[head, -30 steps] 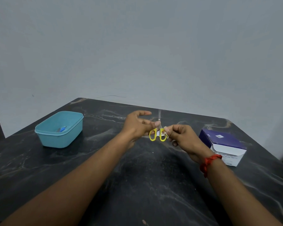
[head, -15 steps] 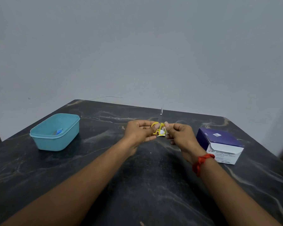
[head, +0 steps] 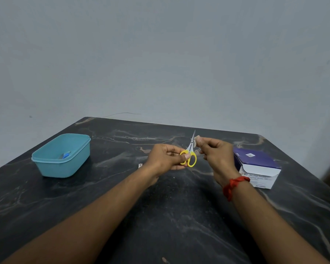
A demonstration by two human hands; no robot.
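Nearest, both forearms reached out over the dark counter [head: 160,216], with a red thread [head: 234,185] on the right wrist. The left hand [head: 166,159] gripped the small yellow-handled scissors [head: 190,153] at the loops, fingers curled round them. The blades were shut and pointed up and away. The right hand [head: 215,155], just right of the blades, pinched a small white pad [head: 198,139] against them near the pivot; it was probably an alcohol swab, but too small to be sure.

Judged: the pad was out and blade wiping was under way, likely early. Finishing the blades, setting the scissors down and binning the pad were left.

A pale scrap [head: 140,165] lay on the counter just left of the left hand. The swab box [head: 255,162] sat near the right hand, on its right. A teal tub [head: 61,164] holding a blue item [head: 66,155] stood well left of the left hand.
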